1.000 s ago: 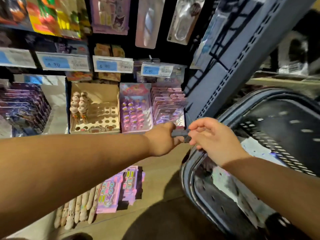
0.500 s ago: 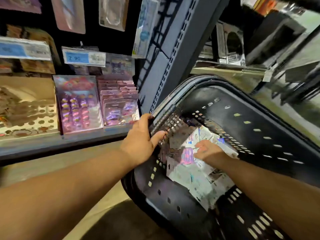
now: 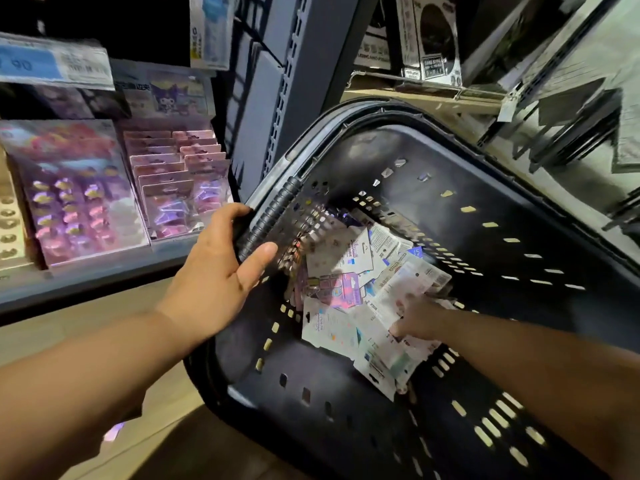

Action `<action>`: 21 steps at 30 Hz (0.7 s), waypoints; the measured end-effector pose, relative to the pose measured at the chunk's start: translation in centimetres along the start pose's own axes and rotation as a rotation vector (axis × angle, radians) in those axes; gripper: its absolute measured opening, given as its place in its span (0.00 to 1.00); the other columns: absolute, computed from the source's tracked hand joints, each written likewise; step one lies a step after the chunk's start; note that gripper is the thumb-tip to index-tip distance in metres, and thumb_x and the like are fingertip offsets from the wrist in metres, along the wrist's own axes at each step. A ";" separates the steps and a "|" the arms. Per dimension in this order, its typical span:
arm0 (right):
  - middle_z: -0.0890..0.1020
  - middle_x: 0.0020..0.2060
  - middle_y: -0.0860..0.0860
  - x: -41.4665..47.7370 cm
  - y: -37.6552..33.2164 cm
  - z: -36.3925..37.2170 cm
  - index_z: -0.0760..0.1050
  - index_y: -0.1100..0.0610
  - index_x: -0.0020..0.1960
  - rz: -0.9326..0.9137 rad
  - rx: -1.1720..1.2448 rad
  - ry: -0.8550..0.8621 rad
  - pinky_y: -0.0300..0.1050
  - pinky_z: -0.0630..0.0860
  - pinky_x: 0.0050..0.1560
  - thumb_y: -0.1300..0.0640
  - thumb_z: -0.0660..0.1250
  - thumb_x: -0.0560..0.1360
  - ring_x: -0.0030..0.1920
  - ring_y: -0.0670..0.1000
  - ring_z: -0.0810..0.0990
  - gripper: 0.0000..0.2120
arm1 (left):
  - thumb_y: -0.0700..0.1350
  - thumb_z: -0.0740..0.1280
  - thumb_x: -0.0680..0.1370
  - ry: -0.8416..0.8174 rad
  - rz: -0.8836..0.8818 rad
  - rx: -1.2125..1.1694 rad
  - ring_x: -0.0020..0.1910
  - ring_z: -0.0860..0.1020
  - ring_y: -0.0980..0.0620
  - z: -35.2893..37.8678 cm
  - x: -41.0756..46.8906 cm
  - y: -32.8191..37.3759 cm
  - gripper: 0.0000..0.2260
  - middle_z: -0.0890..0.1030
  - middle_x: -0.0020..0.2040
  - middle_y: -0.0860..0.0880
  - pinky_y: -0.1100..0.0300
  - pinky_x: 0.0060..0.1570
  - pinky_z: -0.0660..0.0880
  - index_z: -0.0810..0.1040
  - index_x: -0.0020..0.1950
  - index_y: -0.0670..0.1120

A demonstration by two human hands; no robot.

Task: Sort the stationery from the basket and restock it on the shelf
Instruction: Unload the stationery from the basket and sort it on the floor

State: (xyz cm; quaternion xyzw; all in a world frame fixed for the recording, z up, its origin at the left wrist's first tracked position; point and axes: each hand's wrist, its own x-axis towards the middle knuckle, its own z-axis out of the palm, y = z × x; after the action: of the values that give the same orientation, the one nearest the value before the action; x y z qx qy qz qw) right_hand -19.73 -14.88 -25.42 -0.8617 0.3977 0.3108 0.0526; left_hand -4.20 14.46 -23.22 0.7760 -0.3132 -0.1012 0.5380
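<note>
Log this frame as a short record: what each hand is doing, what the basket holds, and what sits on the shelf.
basket: black, holds a loose pile of stationery packets
left hand: grips the basket's ribbed handle
right hand: down among the stationery packets; grip blurred, cannot tell
shelf: pink and purple carded packs standing in rows

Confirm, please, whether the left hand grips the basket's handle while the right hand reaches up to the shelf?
Not quite: the left hand does grip the basket's handle, but the head view shows the right hand down inside the basket among the loose packets, not at the shelf.
</note>
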 end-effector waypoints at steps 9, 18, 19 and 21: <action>0.69 0.65 0.55 6.8 -0.5 -2.6 0.67 0.50 0.70 0.083 0.189 0.327 0.50 0.74 0.62 0.50 0.73 0.70 0.63 0.56 0.72 0.31 | 0.67 0.59 0.71 0.029 0.045 -0.074 0.48 0.73 0.54 0.6 1.0 -0.3 0.22 0.73 0.56 0.53 0.52 0.53 0.71 0.60 0.62 0.64; 0.64 0.72 0.54 9.4 1.2 -3.2 0.50 0.48 0.78 0.157 0.147 0.342 0.55 0.68 0.68 0.57 0.77 0.66 0.71 0.59 0.66 0.49 | 0.62 0.61 0.74 0.043 0.064 -0.062 0.50 0.73 0.64 0.4 0.8 0.0 0.17 0.71 0.57 0.63 0.70 0.52 0.67 0.58 0.60 0.67; 0.64 0.72 0.56 9.2 0.9 -3.2 0.49 0.47 0.78 0.179 0.133 0.303 0.55 0.69 0.67 0.54 0.77 0.67 0.69 0.60 0.67 0.50 | 0.60 0.61 0.75 0.042 0.068 -0.060 0.50 0.73 0.66 0.4 0.8 0.0 0.17 0.71 0.57 0.64 0.74 0.51 0.66 0.58 0.60 0.65; 0.63 0.71 0.57 9.2 0.6 -2.9 0.51 0.44 0.77 0.211 0.003 0.233 0.58 0.70 0.64 0.48 0.78 0.64 0.67 0.62 0.67 0.50 | 0.58 0.61 0.75 0.045 0.073 -0.058 0.51 0.72 0.69 0.4 0.7 0.0 0.18 0.70 0.58 0.64 0.78 0.50 0.65 0.59 0.62 0.62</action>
State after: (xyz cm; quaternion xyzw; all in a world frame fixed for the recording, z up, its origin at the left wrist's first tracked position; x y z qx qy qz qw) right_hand -14.21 -22.25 -28.36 -0.8453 0.4898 0.2119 -0.0253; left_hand -3.87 13.75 -23.23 0.7502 -0.3261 -0.0729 0.5705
